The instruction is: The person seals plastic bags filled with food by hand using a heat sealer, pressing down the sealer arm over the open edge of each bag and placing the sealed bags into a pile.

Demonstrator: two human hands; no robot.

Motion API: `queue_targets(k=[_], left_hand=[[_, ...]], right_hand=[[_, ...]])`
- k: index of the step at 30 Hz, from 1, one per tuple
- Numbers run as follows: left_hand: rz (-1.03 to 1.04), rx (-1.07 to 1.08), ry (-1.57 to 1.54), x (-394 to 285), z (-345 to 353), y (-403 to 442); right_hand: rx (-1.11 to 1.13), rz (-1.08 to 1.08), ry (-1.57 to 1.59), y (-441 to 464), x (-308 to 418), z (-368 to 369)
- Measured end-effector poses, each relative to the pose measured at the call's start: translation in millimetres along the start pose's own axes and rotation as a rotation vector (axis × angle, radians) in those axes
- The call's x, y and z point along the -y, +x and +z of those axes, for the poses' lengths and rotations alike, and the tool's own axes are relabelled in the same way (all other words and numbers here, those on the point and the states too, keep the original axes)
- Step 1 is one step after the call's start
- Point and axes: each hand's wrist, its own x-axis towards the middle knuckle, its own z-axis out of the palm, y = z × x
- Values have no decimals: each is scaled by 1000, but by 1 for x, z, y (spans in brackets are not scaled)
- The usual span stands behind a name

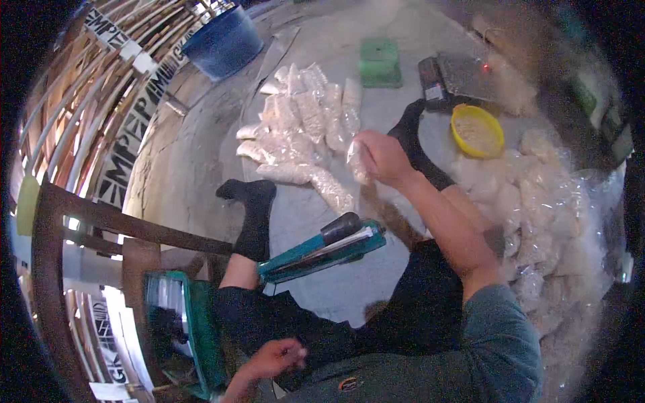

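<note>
My right hand (pixel 384 158) is closed on a clear plastic bag (pixel 356 161) with pale contents, beside a pile of similar filled bags (pixel 295 121) on the floor. My left hand (pixel 275 357) is over my lap; its fingers look bent, but motion blurs the tips and I see nothing in them. Between my legs lies a teal bag sealer (pixel 322 250) with a black-ended arm, apart from both hands. What exactly fills the bags is too blurred to tell.
A yellow bowl (pixel 478 131) of pale pieces stands near a scale (pixel 470 80) with a red light. Many more filled bags (pixel 531 201) are heaped at right. A green container (pixel 379 62), blue tub (pixel 223 43), wooden frame (pixel 134 218) and green-framed mirror (pixel 178 329) are around me.
</note>
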Motion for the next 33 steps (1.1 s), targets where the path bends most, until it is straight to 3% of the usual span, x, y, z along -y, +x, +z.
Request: queue_targets(k=[3,5,6,7,9,11,13,14,15,16,18,20,22,25,26,27,28,32,33], left_hand=[[352,-127,342,-96,18,30],[568,-267,400,-110,37,66],[593,-211,409,-122,51,86],[792,-480,357,-135,67,106],[1003,-698,278,-143,82,113],[983,-472,288,-123,79,116],[1003,-372,329,-88,74,117],[1092,-515,298,-77,73,113],[1178,-667,263,-69,72,111],[1178,-657,267,-58,70,107],[1040,-778,75,-48,67,100],[1015,-835,77,-51,65,90],[1009,-906,72,-55,59,88],[1007,-979,-4,-45,57,94],[863,-930,-226,-37,57,96],[714,-873,-442,-31,58,94],[730,-850,-504,-51,62,85],[789,-826,-447,-63,61,75],[810,-826,-384,-60,59,77]], right_hand=[[92,61,0,-4,78,-50],[-72,222,74,-23,123,-61],[-141,315,110,-38,146,-60],[-216,403,149,-54,167,-57],[-204,607,261,-92,207,-45],[-214,490,344,-134,230,-36],[-126,588,277,-180,232,-15],[-138,602,269,-196,230,-10],[-14,706,351,-205,229,-10],[115,807,438,-213,230,-9],[128,802,481,-213,235,-13],[154,784,535,-209,238,-16],[264,584,532,-204,233,-18],[319,456,405,-204,226,-20],[347,452,419,-205,228,-20],[296,482,382,-200,234,-22],[244,506,340,-197,240,-25],[187,511,350,-197,251,-32],[161,602,396,-196,251,-32]])
